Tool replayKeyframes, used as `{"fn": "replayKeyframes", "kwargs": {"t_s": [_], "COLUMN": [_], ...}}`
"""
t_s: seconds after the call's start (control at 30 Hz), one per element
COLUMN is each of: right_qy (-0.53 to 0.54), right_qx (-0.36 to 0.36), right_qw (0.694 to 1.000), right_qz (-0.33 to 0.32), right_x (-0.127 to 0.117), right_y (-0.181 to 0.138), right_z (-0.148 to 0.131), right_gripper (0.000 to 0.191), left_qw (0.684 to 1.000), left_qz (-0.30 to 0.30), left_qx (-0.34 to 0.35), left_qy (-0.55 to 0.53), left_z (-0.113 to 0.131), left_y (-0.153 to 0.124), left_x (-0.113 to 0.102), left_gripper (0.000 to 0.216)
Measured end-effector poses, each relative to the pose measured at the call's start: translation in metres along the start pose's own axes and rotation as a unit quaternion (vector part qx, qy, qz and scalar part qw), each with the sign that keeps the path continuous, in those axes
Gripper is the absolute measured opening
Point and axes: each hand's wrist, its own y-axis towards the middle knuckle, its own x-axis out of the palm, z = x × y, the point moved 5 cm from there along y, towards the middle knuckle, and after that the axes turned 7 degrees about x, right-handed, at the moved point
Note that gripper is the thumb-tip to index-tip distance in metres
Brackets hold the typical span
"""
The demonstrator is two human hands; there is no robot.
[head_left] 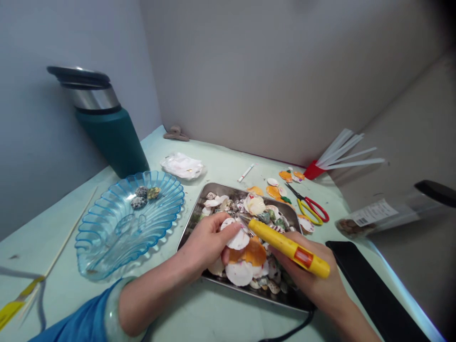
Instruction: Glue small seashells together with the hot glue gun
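Observation:
My left hand point(204, 243) is closed on a white scallop shell point(237, 236), pinching it over a metal tray point(199, 206) that is full of several mixed seashells. My right hand point(317, 280) grips a yellow glue gun point(288, 247) with an orange label. Its metal tip points at the white shell and nearly touches it. Orange shells point(253, 254) lie directly under the held shell. A black cord runs from the gun's rear off the near edge.
A blue shell-shaped glass dish point(107, 237) with three small dark shells sits at the left. Behind it stands a teal flask point(107, 128). Red-and-yellow scissors point(309, 206), loose orange shells, white glue sticks point(342, 152), a plastic bag point(182, 165) and a black strip point(370, 289) surround the tray.

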Motion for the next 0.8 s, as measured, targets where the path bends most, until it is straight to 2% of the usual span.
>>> {"fn": "replayKeyframes", "kwargs": {"t_s": [0.37,0.8], "right_qy": [-0.010,0.034], "right_qx": [0.011,0.056], "right_qw": [1.000,0.998], "right_qz": [0.003,-0.012], "right_x": [-0.0009,0.0005], "right_y": [0.0017,0.0033], "right_z": [-0.0014,0.0002], "right_gripper": [0.006,0.012], "left_qw": [0.994,0.992], "left_qz": [0.063,0.066], "left_qx": [-0.010,0.002], "left_qy": [-0.083,-0.110], "left_z": [0.0093,0.0083], "left_y": [-0.0012,-0.0003], "left_x": [-0.0056,-0.0069], "left_gripper": [0.024,0.018]}}
